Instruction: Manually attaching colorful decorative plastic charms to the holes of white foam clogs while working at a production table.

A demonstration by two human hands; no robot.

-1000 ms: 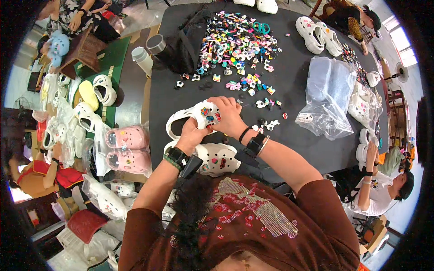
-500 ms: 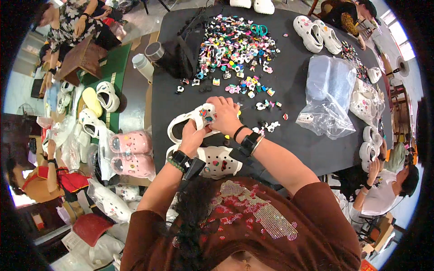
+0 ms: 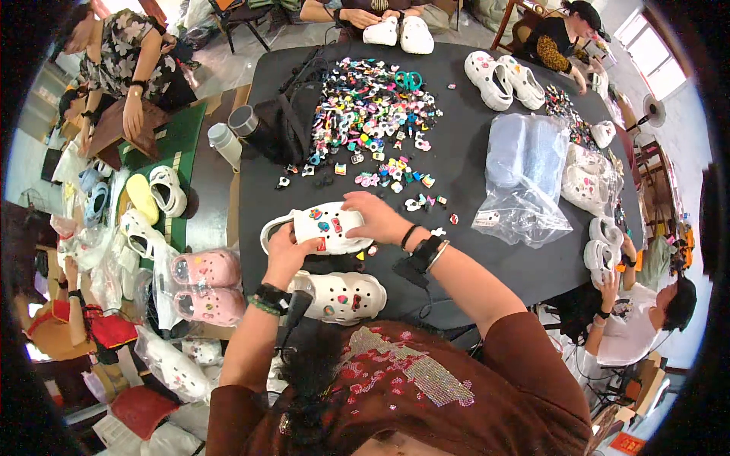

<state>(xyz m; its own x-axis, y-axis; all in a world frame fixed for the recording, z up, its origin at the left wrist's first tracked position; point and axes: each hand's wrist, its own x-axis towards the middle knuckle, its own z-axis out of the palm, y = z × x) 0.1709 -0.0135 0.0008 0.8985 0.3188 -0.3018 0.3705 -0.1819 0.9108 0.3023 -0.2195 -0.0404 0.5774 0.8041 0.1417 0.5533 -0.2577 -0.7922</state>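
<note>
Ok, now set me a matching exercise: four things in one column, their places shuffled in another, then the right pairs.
Things
1. Teal two-looped object
2. White perforated clog with colourful charms
3. Clear plastic bag with pale blue contents
4. Pink perforated clogs

Places
A. Right half of the black table
B. Past the table's left edge
C. On the multicoloured charm pile
D. Between the left hand and right hand

Pairs: 1-C, 2-D, 3-A, 4-B
</note>
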